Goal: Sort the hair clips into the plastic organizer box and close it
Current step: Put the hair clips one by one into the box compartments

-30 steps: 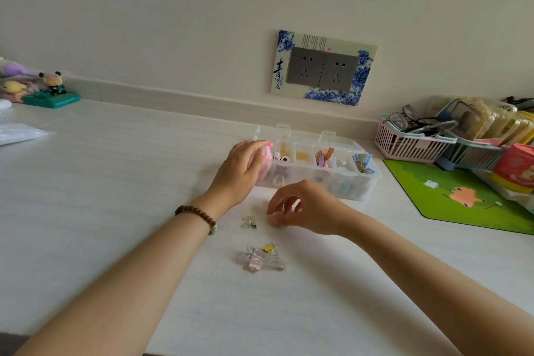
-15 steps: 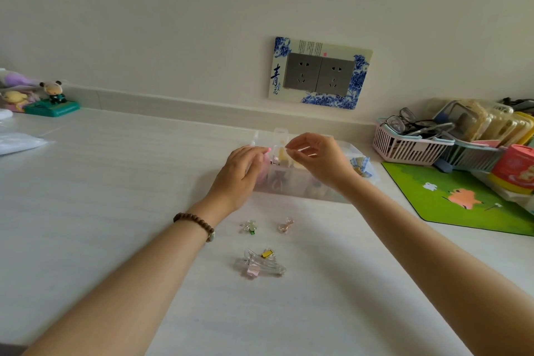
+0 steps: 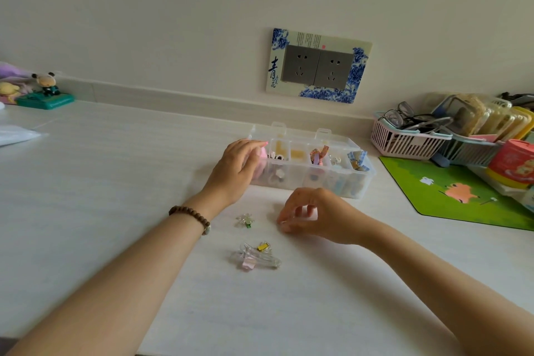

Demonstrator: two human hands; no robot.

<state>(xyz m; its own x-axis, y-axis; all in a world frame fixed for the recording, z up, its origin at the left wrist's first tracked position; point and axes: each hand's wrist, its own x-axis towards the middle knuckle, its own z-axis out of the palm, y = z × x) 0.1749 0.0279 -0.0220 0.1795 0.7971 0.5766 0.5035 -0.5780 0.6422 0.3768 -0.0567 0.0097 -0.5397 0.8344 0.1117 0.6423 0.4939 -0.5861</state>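
Observation:
The clear plastic organizer box (image 3: 341, 182) stands open on the white desk, its lid (image 3: 300, 133) tipped back, with several clips in its compartments. My left hand (image 3: 234, 173) curls round the box's left end. My right hand (image 3: 315, 214) is down on the desk in front of the box, fingertips pinched together on a small hair clip that they mostly hide. A small clear clip with a green flower (image 3: 245, 220) lies to its left. A bunch of clear clips with pink and yellow bits (image 3: 255, 257) lies nearer me.
A pink basket (image 3: 404, 141) with glasses, more packed baskets and a red tub (image 3: 511, 163) crowd the right side beside a green mat (image 3: 462, 191). A toy figurine (image 3: 46, 92) and a plastic bag (image 3: 14, 136) sit far left. A wall socket (image 3: 318, 66) is behind the box.
My right hand came down from over the box to the desk and closed its fingertips where the small pinkish clip lay. My left hand stayed on the box's end.

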